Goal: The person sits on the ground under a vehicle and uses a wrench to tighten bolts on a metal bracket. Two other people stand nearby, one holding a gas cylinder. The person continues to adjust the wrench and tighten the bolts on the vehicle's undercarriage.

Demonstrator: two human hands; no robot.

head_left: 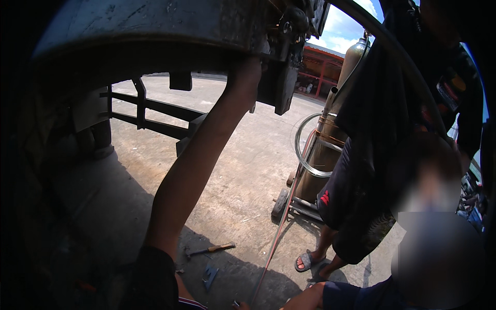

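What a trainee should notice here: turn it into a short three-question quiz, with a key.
1. Multiple choice: where does the hammer-like tool lie?
A) On the cylinder cart
B) On the ground
C) On a shelf

2. True or false: the standing person wears closed boots on both feet.

3. Short answer: what hides the fingers at the upper end of the bare, outstretched arm?

Key:
1. B.
2. False: the standing person has an open sandal plainly visible on one foot.
3. The dark metal structure overhead.

Dark short sleeve (150,276), seemingly black; bare forearm (194,170)
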